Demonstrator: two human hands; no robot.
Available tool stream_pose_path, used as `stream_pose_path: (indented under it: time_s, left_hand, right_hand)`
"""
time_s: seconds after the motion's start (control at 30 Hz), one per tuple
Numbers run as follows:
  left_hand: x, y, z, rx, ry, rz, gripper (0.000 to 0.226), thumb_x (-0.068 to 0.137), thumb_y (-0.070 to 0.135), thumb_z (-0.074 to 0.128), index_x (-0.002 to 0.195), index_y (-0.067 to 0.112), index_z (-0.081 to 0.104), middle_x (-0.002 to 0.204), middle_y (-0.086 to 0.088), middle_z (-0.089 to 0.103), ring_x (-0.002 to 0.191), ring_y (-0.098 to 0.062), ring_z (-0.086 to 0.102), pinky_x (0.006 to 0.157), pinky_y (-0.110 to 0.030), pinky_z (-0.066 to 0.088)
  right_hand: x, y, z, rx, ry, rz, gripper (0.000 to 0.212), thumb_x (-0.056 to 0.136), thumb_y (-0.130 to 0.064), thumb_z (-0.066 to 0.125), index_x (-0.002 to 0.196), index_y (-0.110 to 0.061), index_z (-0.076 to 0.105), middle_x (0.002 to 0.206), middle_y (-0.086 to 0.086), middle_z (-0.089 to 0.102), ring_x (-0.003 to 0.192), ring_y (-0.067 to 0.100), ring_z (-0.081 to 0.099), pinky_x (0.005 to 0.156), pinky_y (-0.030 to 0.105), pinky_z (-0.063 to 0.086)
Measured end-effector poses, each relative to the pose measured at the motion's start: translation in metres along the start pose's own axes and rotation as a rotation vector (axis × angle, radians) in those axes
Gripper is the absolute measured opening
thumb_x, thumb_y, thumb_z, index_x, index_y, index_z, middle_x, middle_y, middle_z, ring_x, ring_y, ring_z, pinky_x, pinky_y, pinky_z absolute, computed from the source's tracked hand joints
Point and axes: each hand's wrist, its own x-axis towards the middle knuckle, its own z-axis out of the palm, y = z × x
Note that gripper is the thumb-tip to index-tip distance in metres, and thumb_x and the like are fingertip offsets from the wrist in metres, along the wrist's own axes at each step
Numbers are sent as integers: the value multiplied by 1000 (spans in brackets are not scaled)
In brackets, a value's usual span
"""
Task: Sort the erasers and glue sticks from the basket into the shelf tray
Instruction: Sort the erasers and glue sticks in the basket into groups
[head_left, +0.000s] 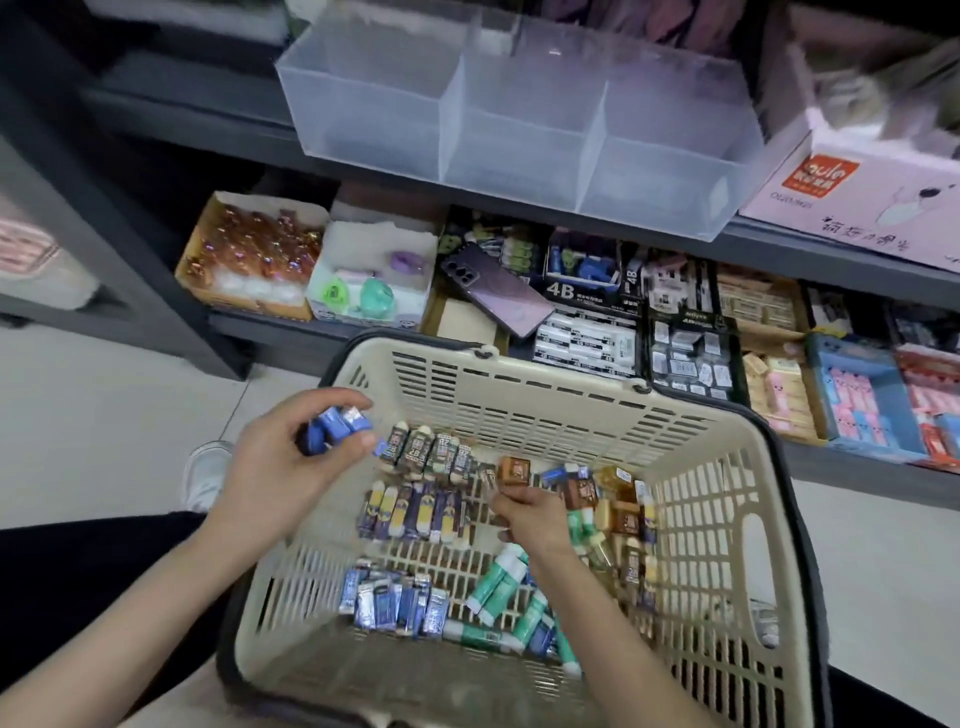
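Erasers (415, 512) in printed wrappers and green-and-white glue sticks (498, 577) lie in a beige slotted plastic basket (519, 384) on the pale tiled floor (104, 405).
Three tidy rows of erasers, roughly four to six each, and about seven glue sticks show, with more loose at the right. A frosted clear plastic tray (519, 150) with three front compartments sits on the dark grey shelf (171, 111) above. Left hand (280, 467) hovers at the basket's rim, fingers gripping about three blue-wrapped erasers (340, 423). The right hand (535, 512) reaches inside, fingers curled among loose erasers, grip unclear.
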Motion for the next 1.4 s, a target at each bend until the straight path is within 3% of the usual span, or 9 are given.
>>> stream_pose_path:
  time_s: [0.2, 0.3, 0.4, 0.57, 0.7, 0.97, 1.17, 1.27, 1.4]
  left_hand:
    - [20, -31, -17, 146, 78, 190, 20, 73, 29, 69, 89, 38, 64, 98, 16, 60, 87, 6, 56, 79, -4, 36]
    - [24, -42, -12, 125, 101, 226, 19, 75, 31, 71, 92, 34, 65, 96, 17, 60, 87, 3, 57, 80, -5, 36]
    - [21, -48, -6, 116, 156, 250, 22, 78, 38, 62, 99, 33, 62, 94, 18, 56, 79, -4, 56, 75, -5, 37]
    - [23, -50, -3, 127, 158, 261, 22, 79, 38, 60, 101, 33, 61, 94, 20, 53, 81, 1, 54, 74, -4, 36]
    - [24, -49, -3, 110, 160, 260, 21, 80, 37, 61, 101, 34, 60, 93, 19, 53, 80, -1, 54, 74, -5, 37]
    - [29, -30, -6, 144, 62, 133, 23, 74, 26, 79, 92, 34, 67, 87, 17, 58, 75, -2, 53, 67, -4, 35]
    - [26, -16, 3, 107, -255, 34, 39, 70, 22, 82, 90, 46, 59, 93, 19, 63, 92, 5, 55, 73, -7, 39]
    - [16, -20, 15, 131, -331, -17, 41, 72, 24, 81, 92, 45, 52, 91, 16, 63, 88, 2, 57, 70, -12, 42]
    - [6, -30, 23, 178, -382, -66, 32, 74, 29, 79, 88, 39, 52, 87, 12, 61, 79, -3, 57, 71, -21, 44]
  right_hand:
    - [18, -12, 48, -32, 190, -18, 13, 83, -15, 72, 75, -5, 69, 109, 17, 68, 93, 31, 65, 85, 45, 53]
    - [26, -20, 64, -145, 229, -48, 22, 86, -22, 68, 82, -1, 71, 84, 18, 71, 75, 30, 65, 68, 37, 52]
    - [40, -20, 74, -280, 309, -21, 38, 89, -28, 65, 55, -15, 54, 49, 6, 50, 41, 20, 41, 43, 24, 29]
    - [52, -16, 82, -327, 211, -16, 20, 88, -41, 63, 88, -21, 64, 78, 0, 65, 72, 19, 60, 59, 24, 42]
    - [55, -15, 76, -157, 260, -34, 15, 93, -23, 58, 104, -12, 61, 89, 4, 66, 69, 16, 57, 65, 27, 48]
    - [22, -38, 53, -85, 77, -169, 21, 93, -22, 58, 110, -11, 64, 104, 2, 67, 92, 16, 61, 80, 30, 51]
    - [-48, -85, 45, 218, -520, -287, 25, 89, -21, 58, 104, -3, 67, 93, 9, 71, 85, 22, 67, 75, 31, 56]
    - [-56, -81, 37, 42, -531, -322, 10, 89, -12, 62, 95, -10, 70, 78, 0, 71, 74, 21, 65, 74, 34, 57]
    - [-47, -55, 17, 89, -491, -155, 15, 87, -11, 63, 97, -1, 69, 87, 9, 70, 74, 21, 64, 71, 29, 57]
